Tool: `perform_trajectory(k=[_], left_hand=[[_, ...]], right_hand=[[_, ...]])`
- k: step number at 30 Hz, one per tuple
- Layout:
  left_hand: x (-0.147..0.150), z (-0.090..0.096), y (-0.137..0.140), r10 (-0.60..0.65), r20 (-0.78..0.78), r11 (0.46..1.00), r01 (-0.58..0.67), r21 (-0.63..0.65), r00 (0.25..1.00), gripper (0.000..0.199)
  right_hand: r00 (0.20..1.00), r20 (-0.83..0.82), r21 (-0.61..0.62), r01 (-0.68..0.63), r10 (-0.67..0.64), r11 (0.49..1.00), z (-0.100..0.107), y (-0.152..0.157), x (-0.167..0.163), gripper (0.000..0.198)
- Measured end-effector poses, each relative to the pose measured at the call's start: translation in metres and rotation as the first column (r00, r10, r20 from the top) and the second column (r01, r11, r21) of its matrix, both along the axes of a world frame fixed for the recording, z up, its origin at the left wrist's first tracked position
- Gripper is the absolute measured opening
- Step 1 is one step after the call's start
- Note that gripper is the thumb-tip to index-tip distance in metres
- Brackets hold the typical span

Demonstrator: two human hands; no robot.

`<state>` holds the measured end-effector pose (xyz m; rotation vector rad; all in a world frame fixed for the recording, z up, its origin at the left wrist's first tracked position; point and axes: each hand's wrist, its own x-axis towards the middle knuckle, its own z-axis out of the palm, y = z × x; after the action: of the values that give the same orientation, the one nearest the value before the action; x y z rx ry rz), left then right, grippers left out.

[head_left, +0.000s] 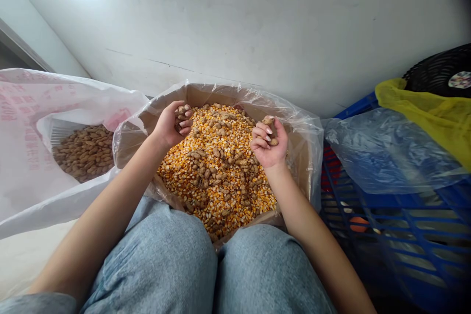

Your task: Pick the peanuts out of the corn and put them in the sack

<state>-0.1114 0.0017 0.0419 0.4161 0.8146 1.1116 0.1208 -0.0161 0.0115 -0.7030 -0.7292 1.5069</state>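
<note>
My left hand [171, 125] is curled around several unshelled peanuts [183, 114], above the left side of a cardboard box [134, 144] lined with clear plastic. On the box's right side, my right hand [271, 144] is closed on a few more peanuts, which show between the thumb and fingers. Below both hands, the box holds a heap of yellow corn kernels [228, 132] with peanuts [209, 174] scattered over the top and middle. To the left, a white bag [22, 157] with pink print lies open with a pile of peanuts [88, 154] inside.
At the right stands a blue slatted plastic crate [415, 235] with a clear plastic bag [390, 152] and yellow mesh [430, 117] on it. A black round grille [437, 73] sits behind. A pale wall [257, 19] rises directly behind the box. My knees [172, 255] press close to its front.
</note>
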Motion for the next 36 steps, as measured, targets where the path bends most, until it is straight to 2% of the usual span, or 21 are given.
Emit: perform_trajectory(k=[4,9,12,16,19,21,23,24,25,26,27,28,29,30,31,32,34,36], left_hand=[[0.003,-0.002,0.0,0.019,-0.077,1.0,-0.02,-0.006,0.997,0.011],[0.002,-0.001,0.0,0.019,-0.005,1.0,-0.019,-0.021,1.0,0.014],[0.001,-0.002,0.001,0.031,0.011,0.999,-0.03,-0.041,0.999,0.013],[-0.001,-0.004,0.003,0.024,0.079,0.997,-0.018,-0.074,0.997,0.013],[-0.003,-0.004,0.004,0.031,0.147,0.99,-0.01,-0.14,0.989,0.014],[-0.004,-0.004,0.005,0.047,0.109,0.989,-0.03,-0.148,0.993,0.014],[-0.003,-0.005,0.005,0.06,-0.062,0.995,-0.064,-0.077,0.996,0.014],[-0.003,-0.007,0.005,0.069,-0.211,0.997,-0.072,-0.003,0.975,0.014],[-0.002,-0.01,0.004,0.091,-0.401,0.994,-0.061,0.087,0.911,0.013],[-0.001,-0.013,0.004,0.126,-0.608,0.984,-0.022,0.176,0.784,0.013],[0.001,-0.016,0.003,0.168,-0.793,0.97,0.046,0.239,0.586,0.015],[0.002,-0.02,0.002,0.194,-0.919,0.957,0.141,0.255,0.345,0.019],[0.004,-0.025,0.001,0.196,-0.975,0.946,0.241,0.215,0.102,0.022],[0.005,-0.029,0.0,0.176,-0.979,0.936,0.325,0.133,-0.106,0.025],[0.007,-0.032,0.0,0.144,-0.953,0.922,0.385,0.032,-0.266,0.027],[0.008,-0.035,0.0,0.111,-0.919,0.904,0.423,-0.065,-0.378,0.029],[0.01,-0.039,0.0,0.066,-0.861,0.87,0.451,-0.198,-0.505,0.032],[0.01,-0.04,0.0,0.05,-0.824,0.855,0.45,-0.257,-0.564,0.035]], right_hand=[[0.987,-0.156,-0.036,-0.041,0.035,0.999,0.002,-0.001,-0.001,0.021],[0.905,-0.386,-0.016,-0.198,0.177,0.98,0.0,-0.001,-0.001,0.007],[0.869,-0.443,-0.006,-0.247,0.218,0.969,-0.003,0.0,0.0,0.005],[0.867,-0.457,-0.041,-0.245,0.2,0.969,-0.002,0.0,-0.001,0.007],[0.904,-0.395,-0.14,-0.233,0.161,0.962,0.001,0.001,-0.004,0.004],[0.953,-0.265,-0.22,-0.206,0.144,0.953,0.001,0.003,-0.008,0.01],[0.986,-0.063,-0.249,-0.163,0.152,0.955,-0.002,0.005,-0.013,0.017],[0.986,0.062,-0.235,-0.135,0.154,0.963,-0.005,0.005,-0.015,0.018],[0.968,0.203,-0.206,-0.105,0.148,0.973,-0.008,0.005,-0.018,0.018],[0.926,0.355,-0.164,-0.076,0.13,0.984,-0.01,0.006,-0.021,0.016],[0.853,0.513,-0.107,-0.05,0.098,0.993,-0.013,0.006,-0.024,0.015],[0.746,0.665,-0.036,-0.036,0.051,0.999,-0.014,0.006,-0.027,0.014],[0.607,0.794,0.041,-0.038,-0.01,0.998,-0.015,0.006,-0.031,0.015],[0.451,0.89,0.113,-0.061,-0.073,0.992,-0.015,0.006,-0.035,0.018],[0.292,0.947,0.168,-0.096,-0.134,0.981,-0.015,0.007,-0.038,0.021],[0.147,0.972,0.201,-0.134,-0.181,0.97,-0.015,0.008,-0.042,0.024],[-0.07,0.974,0.199,-0.187,-0.215,0.962,-0.017,0.012,-0.048,0.026],[-0.162,0.965,0.171,-0.205,-0.205,0.964,-0.02,0.016,-0.051,0.023]])
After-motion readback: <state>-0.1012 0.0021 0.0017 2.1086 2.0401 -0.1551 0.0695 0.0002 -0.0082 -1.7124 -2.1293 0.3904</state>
